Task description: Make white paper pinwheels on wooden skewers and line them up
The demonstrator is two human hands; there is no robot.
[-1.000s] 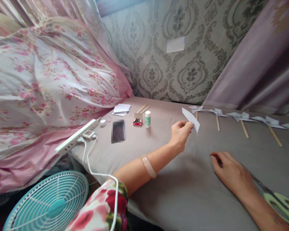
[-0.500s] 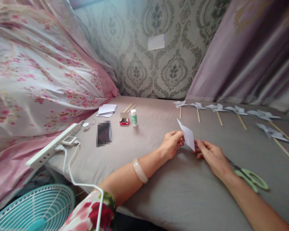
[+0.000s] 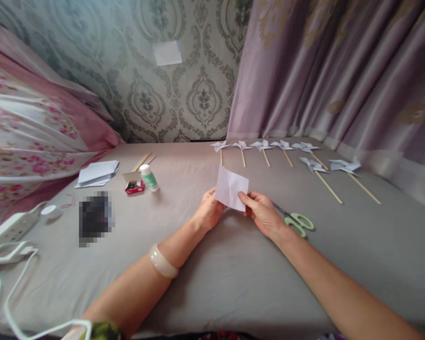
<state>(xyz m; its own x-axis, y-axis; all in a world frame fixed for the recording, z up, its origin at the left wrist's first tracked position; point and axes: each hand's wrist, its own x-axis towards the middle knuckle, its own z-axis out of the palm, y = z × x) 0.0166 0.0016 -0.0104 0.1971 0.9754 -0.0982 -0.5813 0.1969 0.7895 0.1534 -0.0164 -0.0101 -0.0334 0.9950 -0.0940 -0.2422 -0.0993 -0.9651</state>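
Note:
A small square of white paper [image 3: 231, 188] is held up between my two hands, its broad face toward me. My left hand [image 3: 210, 211] grips its lower left edge, with the fingers partly hidden behind the sheet. On the lower right, my right hand [image 3: 262, 212] pinches it, thumb on the front face. Just beyond the right wrist lie scissors with green handles [image 3: 297, 224], blades partly covered by that hand. Several white paper pinwheels [image 3: 283, 145] on wooden sticks lie in a row behind and to the right of the hands.
On the left are a stack of white paper [image 3: 97, 173], an opened small red box [image 3: 134, 187], a green and white glue stick [image 3: 149, 178] and wooden sticks [image 3: 142, 161]. A blurred dark object [image 3: 95, 218] lies nearer, beside a white power strip [image 3: 12, 229] with cables.
The view has swung to the right. The paper has turned from nearly edge-on to face me, and my right thumb now lies on its front. Both hands still hold it.

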